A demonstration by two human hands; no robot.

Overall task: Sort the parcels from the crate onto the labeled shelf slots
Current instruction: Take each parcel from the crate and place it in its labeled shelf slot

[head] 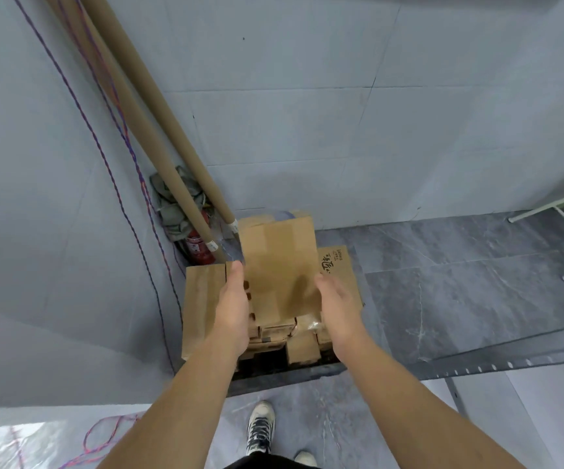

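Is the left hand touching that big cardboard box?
Touching. The head view shows the left hand pressed on the cardboard box's left edge, fingers wrapped under.

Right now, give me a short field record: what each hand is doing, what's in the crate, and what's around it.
left hand: gripping the left edge of the cardboard box
right hand: open, at the box's right edge
crate: smaller parcels under the box
left of crate: cardboard tubes leaning on the wall, fire extinguisher
shelf slots: not in view
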